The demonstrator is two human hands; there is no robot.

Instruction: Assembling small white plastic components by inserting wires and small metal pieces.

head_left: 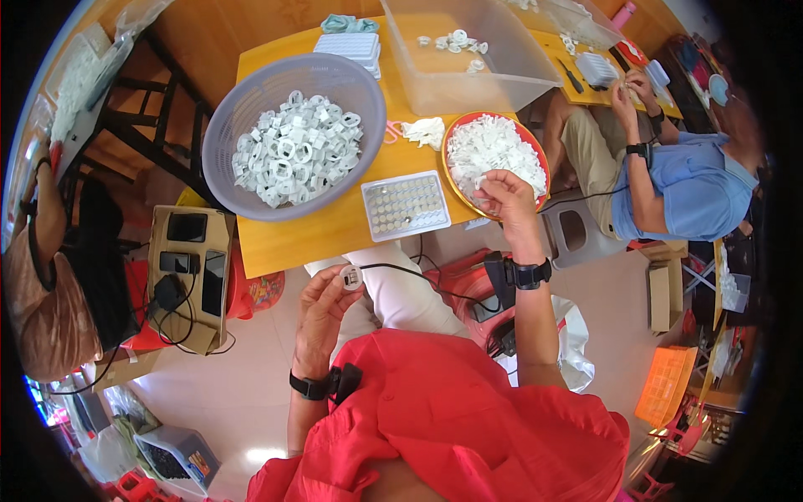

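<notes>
Over my lap, my left hand (322, 305) pinches a round white plastic part (350, 278) with dark slots in its face. My right hand (510, 205) reaches to the near side of a red-rimmed round tray (544, 171) heaped with small white plastic pieces (495, 151). Its thumb and fingers are closed together at the edge of the heap; what they pinch blends in with the white pieces. A purple-grey basket (219, 138) on the left of the table holds many white ring-shaped parts (297, 146).
On the yellow table (288, 247) lie a white tray of small round discs (406, 205), pink-handled scissors (391, 131), a white cloth (425, 132) and a clear plastic bin (418, 92). A carton of phones (219, 322) stands left. Co-workers sit at right, in a blue shirt (669, 184), and left.
</notes>
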